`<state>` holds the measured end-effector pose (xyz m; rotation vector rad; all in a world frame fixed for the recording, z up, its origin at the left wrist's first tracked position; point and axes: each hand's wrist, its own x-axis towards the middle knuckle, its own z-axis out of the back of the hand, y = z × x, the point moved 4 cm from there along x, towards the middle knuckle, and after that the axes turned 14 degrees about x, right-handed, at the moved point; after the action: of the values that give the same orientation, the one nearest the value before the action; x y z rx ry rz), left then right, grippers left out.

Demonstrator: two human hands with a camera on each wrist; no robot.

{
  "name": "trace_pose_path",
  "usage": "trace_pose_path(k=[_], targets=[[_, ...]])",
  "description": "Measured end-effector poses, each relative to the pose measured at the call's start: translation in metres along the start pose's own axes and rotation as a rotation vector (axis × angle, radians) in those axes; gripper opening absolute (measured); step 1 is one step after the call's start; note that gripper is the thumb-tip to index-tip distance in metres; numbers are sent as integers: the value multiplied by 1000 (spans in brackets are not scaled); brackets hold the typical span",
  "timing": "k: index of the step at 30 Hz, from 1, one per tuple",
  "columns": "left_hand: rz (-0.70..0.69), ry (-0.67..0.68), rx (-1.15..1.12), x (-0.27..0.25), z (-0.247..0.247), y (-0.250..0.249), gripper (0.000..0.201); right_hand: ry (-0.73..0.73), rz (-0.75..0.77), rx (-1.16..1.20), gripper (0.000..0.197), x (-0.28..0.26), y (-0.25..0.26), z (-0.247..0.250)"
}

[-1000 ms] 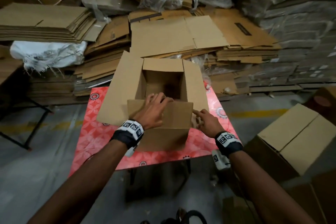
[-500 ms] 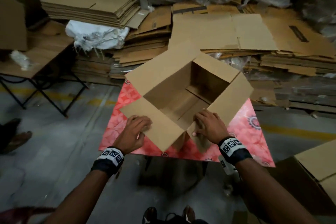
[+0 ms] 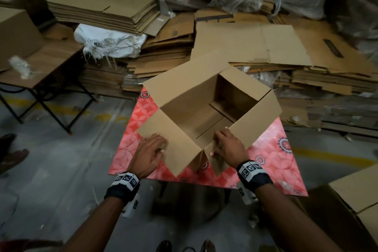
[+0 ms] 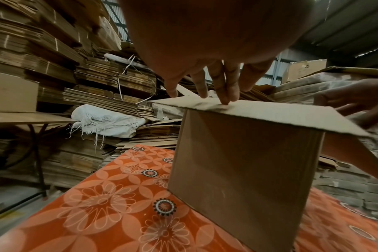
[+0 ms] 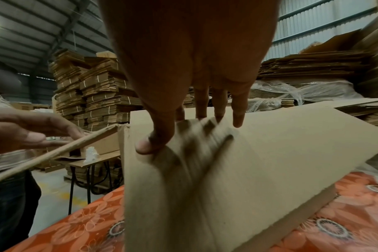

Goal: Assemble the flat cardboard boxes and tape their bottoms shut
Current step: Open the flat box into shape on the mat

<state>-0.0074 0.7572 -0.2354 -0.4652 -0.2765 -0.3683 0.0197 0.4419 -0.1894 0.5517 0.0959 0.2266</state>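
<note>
— What is the person wearing on the arms?

— Nothing on the forearms; both are bare, no sleeves in the head view. Each wrist carries a black band [image 3: 122,190] topped with a white block printed with black-and-white square code markers [image 3: 250,170].

— Anything below the bands?

— A small white housing hangs under each wrist, the left one [image 3: 131,206] with a dark mark on its side.

— And the feet?

— Dark footwear [image 3: 164,246] shows at the bottom edge, too dim to tell more.
</note>
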Motion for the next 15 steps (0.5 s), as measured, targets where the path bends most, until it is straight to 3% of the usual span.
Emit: trace_pose_path(k=[15], targets=[[-45,-10,52,22,5,-11,21,-6,-26,-11,54,5,2,-4]])
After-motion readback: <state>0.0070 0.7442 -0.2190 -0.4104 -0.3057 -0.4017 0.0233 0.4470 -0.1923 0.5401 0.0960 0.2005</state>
